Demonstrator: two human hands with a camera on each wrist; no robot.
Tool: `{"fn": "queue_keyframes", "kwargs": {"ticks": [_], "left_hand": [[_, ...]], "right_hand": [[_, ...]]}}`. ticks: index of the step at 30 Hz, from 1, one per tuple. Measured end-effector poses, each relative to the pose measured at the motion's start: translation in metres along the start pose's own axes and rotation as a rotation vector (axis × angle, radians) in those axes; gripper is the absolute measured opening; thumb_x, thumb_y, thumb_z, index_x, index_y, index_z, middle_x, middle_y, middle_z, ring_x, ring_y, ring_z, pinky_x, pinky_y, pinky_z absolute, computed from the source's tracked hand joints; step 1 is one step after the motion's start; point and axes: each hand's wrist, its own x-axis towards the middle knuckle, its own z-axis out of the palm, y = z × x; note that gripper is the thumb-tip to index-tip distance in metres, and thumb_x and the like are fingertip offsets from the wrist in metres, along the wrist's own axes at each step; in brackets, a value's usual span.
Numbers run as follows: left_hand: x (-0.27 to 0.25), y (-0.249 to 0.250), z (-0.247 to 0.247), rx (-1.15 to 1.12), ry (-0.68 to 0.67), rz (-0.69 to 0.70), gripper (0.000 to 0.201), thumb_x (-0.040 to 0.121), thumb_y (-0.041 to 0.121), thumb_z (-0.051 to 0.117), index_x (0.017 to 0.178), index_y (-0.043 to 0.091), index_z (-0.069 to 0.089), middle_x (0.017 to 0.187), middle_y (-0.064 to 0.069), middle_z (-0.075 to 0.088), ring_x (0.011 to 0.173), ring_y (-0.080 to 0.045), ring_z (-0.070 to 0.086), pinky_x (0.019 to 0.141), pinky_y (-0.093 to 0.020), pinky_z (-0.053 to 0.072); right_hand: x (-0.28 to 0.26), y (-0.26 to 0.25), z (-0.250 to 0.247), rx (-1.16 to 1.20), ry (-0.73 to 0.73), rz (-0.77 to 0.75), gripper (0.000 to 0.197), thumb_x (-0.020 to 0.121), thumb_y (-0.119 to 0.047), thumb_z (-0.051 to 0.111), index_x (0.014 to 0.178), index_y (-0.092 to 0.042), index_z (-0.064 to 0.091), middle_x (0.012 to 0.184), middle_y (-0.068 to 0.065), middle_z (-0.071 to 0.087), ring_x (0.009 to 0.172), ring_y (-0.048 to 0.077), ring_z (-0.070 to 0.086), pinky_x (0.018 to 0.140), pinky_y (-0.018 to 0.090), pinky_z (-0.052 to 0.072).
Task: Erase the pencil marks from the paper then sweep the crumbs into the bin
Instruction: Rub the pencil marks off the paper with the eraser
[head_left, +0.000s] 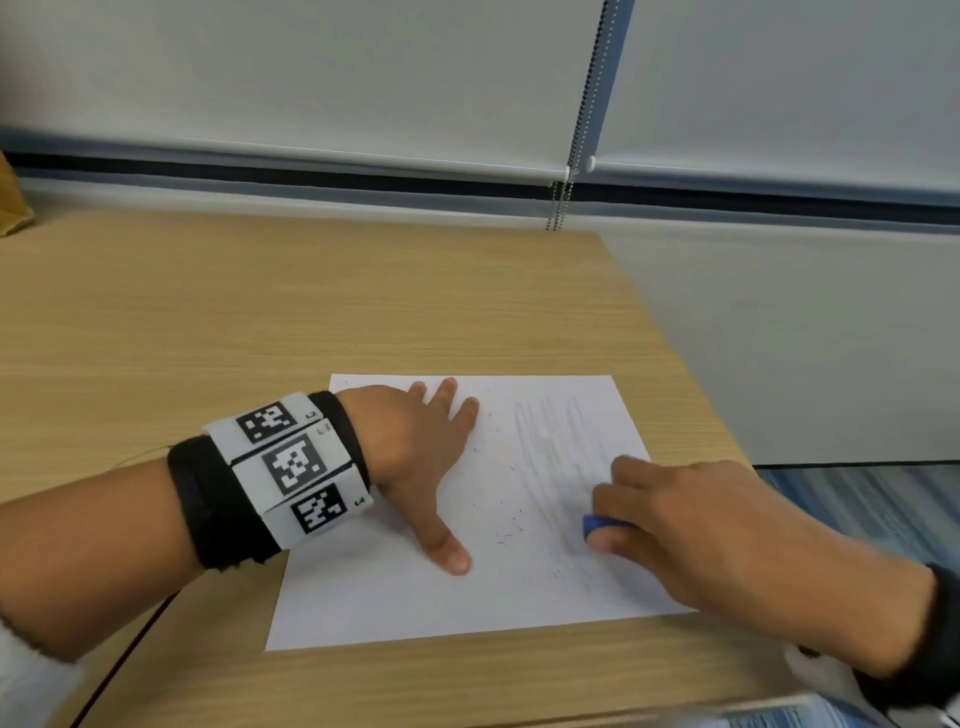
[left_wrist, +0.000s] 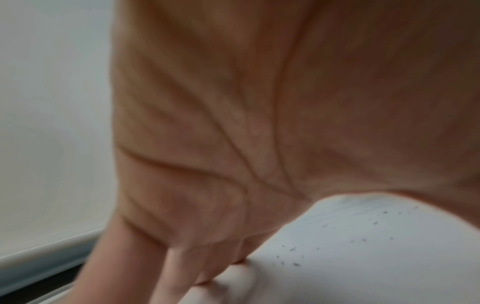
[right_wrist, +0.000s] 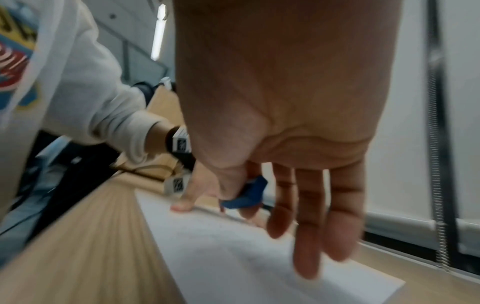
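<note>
Eraser (head_left: 597, 524) in right hand (head_left: 675, 525)

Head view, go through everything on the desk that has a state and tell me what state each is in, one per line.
paper: flat on the desk, faint pencil marks not fully erased
crumbs: scattered on the sheet, unswept
eraser: blue, pinched in the right hand, on the marks
left hand: fingers spread, pressing the sheet down
</note>
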Motion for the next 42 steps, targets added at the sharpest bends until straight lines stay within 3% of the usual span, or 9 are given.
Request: {"fn": "queue_keyframes", "kwargs": {"ticks": [4,7,11,18,23,28,33,39,42], "left_hand": [[0.002,-0.001,0.001,0.013,0.013,0.005,0.150,0.055,0.085,0.064,0.145,0.014,-0.033,0.153,-0.005,-0.037,0.148,-0.031,-0.014,0.118,-0.049,0.018],[0.000,0.001,0.000,0.028,0.013,0.005,0.148,0.057,0.084,0.064,0.145,0.014,-0.033,0.153,-0.004,-0.037,0.148,-0.030,-0.014,0.118,-0.051,0.019],[-0.007,-0.003,0.004,0.042,0.053,0.010,0.143,0.062,0.083,0.062,0.148,0.011,-0.028,0.155,-0.003,-0.035,0.149,-0.024,-0.012,0.118,-0.046,0.021],[-0.027,0.010,0.022,0.061,0.289,0.082,0.113,0.081,0.082,0.028,0.150,0.008,-0.020,0.154,-0.009,-0.033,0.147,-0.024,-0.020,0.121,-0.041,0.008],[-0.019,0.060,0.071,0.193,0.448,0.460,0.064,0.102,0.039,-0.002,0.145,0.011,0.035,0.152,-0.009,0.039,0.137,-0.023,0.043,0.104,-0.040,0.042],[-0.034,0.038,0.059,0.172,0.274,0.442,0.088,0.089,0.073,0.009,0.143,0.020,-0.036,0.147,0.004,-0.047,0.135,-0.011,-0.042,0.115,-0.041,-0.022],[-0.037,-0.001,0.043,0.110,0.181,0.071,0.104,0.069,0.082,-0.003,0.140,0.015,-0.038,0.143,-0.002,-0.049,0.139,-0.017,-0.037,0.119,-0.037,-0.011],[-0.038,0.048,0.060,0.341,0.381,0.558,0.077,0.095,0.060,0.002,0.155,0.012,-0.001,0.163,-0.009,-0.003,0.150,-0.023,0.001,0.118,-0.052,0.012],[-0.032,0.036,0.055,0.188,0.210,0.445,0.089,0.087,0.075,0.007,0.145,0.021,-0.033,0.149,0.002,-0.043,0.138,-0.012,-0.038,0.117,-0.043,-0.017]], "right_hand": [[-0.023,-0.007,0.008,0.184,0.139,0.234,0.041,0.087,-0.060,0.017,0.087,-0.033,0.049,0.113,-0.025,0.048,0.074,0.008,0.056,0.062,0.023,0.045],[-0.028,-0.020,0.037,0.289,0.164,0.307,0.022,0.096,-0.050,0.036,0.081,-0.035,0.044,0.134,-0.038,0.029,0.105,0.000,0.059,0.074,0.018,0.046],[-0.031,-0.022,0.072,0.370,0.492,0.290,0.041,0.096,-0.057,0.025,0.073,-0.034,0.050,0.128,-0.019,0.057,0.119,-0.004,0.047,0.079,0.023,0.050],[-0.024,-0.022,0.094,0.395,0.673,0.245,0.047,0.100,-0.052,0.023,0.074,-0.027,0.054,0.126,-0.012,0.060,0.122,0.007,0.049,0.104,0.029,0.031],[-0.022,-0.023,0.099,0.435,0.726,0.226,0.048,0.099,-0.051,0.026,0.075,-0.026,0.058,0.128,-0.011,0.059,0.124,0.008,0.047,0.109,0.020,0.024],[-0.023,-0.023,0.104,0.477,0.754,0.228,0.045,0.099,-0.050,0.027,0.074,-0.026,0.056,0.130,-0.011,0.059,0.129,0.006,0.043,0.111,0.019,0.023],[-0.023,-0.024,0.105,0.473,0.761,0.240,0.034,0.098,-0.049,0.027,0.077,-0.034,0.048,0.132,-0.014,0.057,0.130,0.005,0.042,0.111,0.023,0.023],[-0.023,-0.025,0.107,0.501,0.779,0.229,0.031,0.099,-0.050,0.028,0.079,-0.035,0.047,0.132,-0.017,0.057,0.129,0.004,0.044,0.110,0.020,0.026],[-0.023,-0.025,0.106,0.522,0.780,0.232,0.031,0.099,-0.051,0.028,0.079,-0.036,0.047,0.134,-0.020,0.053,0.131,0.001,0.042,0.111,0.018,0.024]]}}
